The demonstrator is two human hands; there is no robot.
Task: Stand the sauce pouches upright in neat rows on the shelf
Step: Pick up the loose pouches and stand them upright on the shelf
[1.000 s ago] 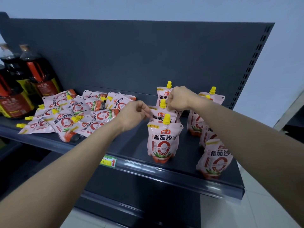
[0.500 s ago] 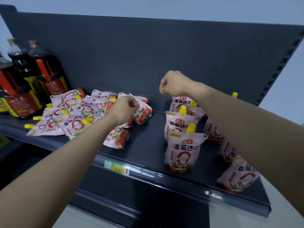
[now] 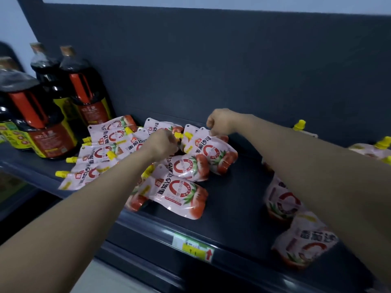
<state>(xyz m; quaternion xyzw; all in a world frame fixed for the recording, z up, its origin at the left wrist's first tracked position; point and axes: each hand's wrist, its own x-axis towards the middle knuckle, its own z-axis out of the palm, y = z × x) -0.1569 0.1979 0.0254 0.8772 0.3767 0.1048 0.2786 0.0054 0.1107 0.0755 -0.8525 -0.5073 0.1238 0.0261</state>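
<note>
On the dark grey metal shelf point(image 3: 230, 199), near its back edge and about halfway along, I see the right hand point(image 3: 220, 121) pinching the top edge of a pink sauce pouch with a red ring and a tomato picture point(image 3: 211, 154). The fingers are curled tight on that edge. This pouch is tilted, with its top up by the hand and its tomato end down low, and it leans on the pouches beside it.

Just to the left, the left hand point(image 3: 163, 142) is over a messy pile of the same pink pouches with yellow caps point(image 3: 101, 157). Its fingers are curled, and one yellow cap point(image 3: 178, 135) pokes out right at the fingertips. I cannot tell if the hand holds that cap or only touches it.

The pile lies flat and runs from the back edge of the shelf to the front edge. One flat pouch point(image 3: 175, 193) lies closest to the front edge.

Toward the right end of the shelf, more pink pouches stand up point(image 3: 282, 200), partly hidden under the right arm. One of them point(image 3: 306, 246) stands near the front right corner.

At the left end, tall dark bottles with red handles point(image 3: 84, 92) stand by the back edge. A green and yellow price tag point(image 3: 193, 247) is stuck on the front edge.
</note>
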